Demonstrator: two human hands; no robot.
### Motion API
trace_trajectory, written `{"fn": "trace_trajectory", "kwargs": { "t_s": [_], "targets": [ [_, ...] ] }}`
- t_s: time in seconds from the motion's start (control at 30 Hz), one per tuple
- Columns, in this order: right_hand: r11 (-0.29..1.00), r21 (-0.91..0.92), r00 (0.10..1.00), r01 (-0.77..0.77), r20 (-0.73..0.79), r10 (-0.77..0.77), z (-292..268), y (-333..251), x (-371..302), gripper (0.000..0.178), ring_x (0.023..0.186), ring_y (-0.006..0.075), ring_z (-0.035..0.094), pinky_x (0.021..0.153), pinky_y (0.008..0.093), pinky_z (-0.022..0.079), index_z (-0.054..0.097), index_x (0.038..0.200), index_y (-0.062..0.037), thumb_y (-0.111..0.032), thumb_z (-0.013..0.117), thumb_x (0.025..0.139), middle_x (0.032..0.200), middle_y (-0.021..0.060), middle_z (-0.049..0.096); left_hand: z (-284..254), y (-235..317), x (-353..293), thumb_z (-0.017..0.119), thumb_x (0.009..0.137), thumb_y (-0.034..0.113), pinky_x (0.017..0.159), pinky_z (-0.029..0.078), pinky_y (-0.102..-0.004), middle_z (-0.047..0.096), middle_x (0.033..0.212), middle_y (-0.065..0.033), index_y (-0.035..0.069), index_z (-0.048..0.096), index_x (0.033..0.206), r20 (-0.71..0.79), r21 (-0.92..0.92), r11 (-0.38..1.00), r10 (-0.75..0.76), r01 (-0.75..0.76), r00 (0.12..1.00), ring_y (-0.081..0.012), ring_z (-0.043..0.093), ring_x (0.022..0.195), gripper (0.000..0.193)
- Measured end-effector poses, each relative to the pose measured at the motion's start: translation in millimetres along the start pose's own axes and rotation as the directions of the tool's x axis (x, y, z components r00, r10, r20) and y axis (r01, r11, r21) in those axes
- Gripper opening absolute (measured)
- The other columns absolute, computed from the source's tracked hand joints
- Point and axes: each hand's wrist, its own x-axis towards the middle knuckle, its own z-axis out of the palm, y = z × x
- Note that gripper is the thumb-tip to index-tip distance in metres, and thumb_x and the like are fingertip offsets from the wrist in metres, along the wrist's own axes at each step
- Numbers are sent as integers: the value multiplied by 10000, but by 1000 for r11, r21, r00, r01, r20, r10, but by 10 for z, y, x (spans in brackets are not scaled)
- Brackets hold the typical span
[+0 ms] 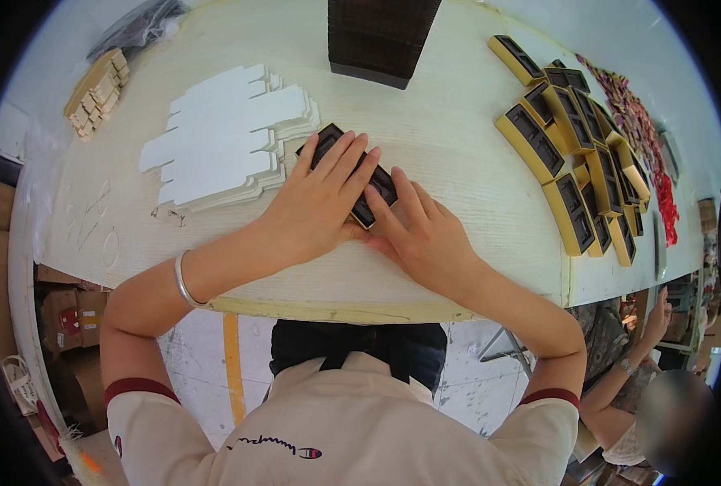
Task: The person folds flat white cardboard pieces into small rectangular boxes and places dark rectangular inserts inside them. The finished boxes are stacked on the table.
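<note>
Box (383, 188) sat mid-table (458, 178), insert in | left hand (312, 206), right hand (433, 251): fingers clamped on it | piled boxes (569, 121) at right, inserts in, looked done | left over, apparently: white blanks (223, 138), flat, unfolded

Lies on the pale table (458, 138) as a small oblong box (383, 185), black across the upward face and thinly edged in gold. Slants from upper left to lower right, well back from the table's front edge. Sits just to the right of the stacked white cards (223, 138). Is covered across the middle by the left hand (312, 211), gripped between spread fingers on top and thumb at the near side. Is touched at the lower right end by the right hand (429, 243). Shows black at both ends; cannot be seen in the middle.
</note>
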Motion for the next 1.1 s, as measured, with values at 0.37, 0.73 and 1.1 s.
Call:
{"fn": "trace_trajectory", "kwargs": {
  "t_s": [0.37, 0.73, 1.1],
  "targets": [
    [975, 217, 994, -36, -91, 57, -22, 120, -6, 376, 1086, 379, 548, 839, 395, 528, 616, 1042, 62, -196, 688, 778, 1232, 291, 506, -950, 37, -227, 707, 810, 383, 979, 401, -450, 533, 1273, -158, 48, 608, 1134, -248, -776, 495, 331, -392, 910, -347, 499, 1161, 477],
    [970, -77, 973, -231, -7, 231, -320, 1151, -726, 294, 1223, 367, 499, 1004, 427, 438, 624, 1055, 105, -114, 625, 860, 1258, 218, 565, -1776, 480, -749, 555, 965, 337, 608, 441, -260, 642, 737, 27, 154, 638, 656, -478, -865, -294, 238, -407, 845, -116, 580, 682, 368],
    [994, 94, 991, -62, -109, 72, -364, 671, 126, 463, 1189, 357, 513, 985, 427, 440, 578, 1202, -3, -155, 724, 789, 1291, 190, 531, -1447, -102, -954, 687, 837, 262, 881, 487, -377, 622, 1167, -111, 45, 664, 1041, -141, -955, 168, 463, -243, 875, -289, 601, 1033, 299]
  ]
}}
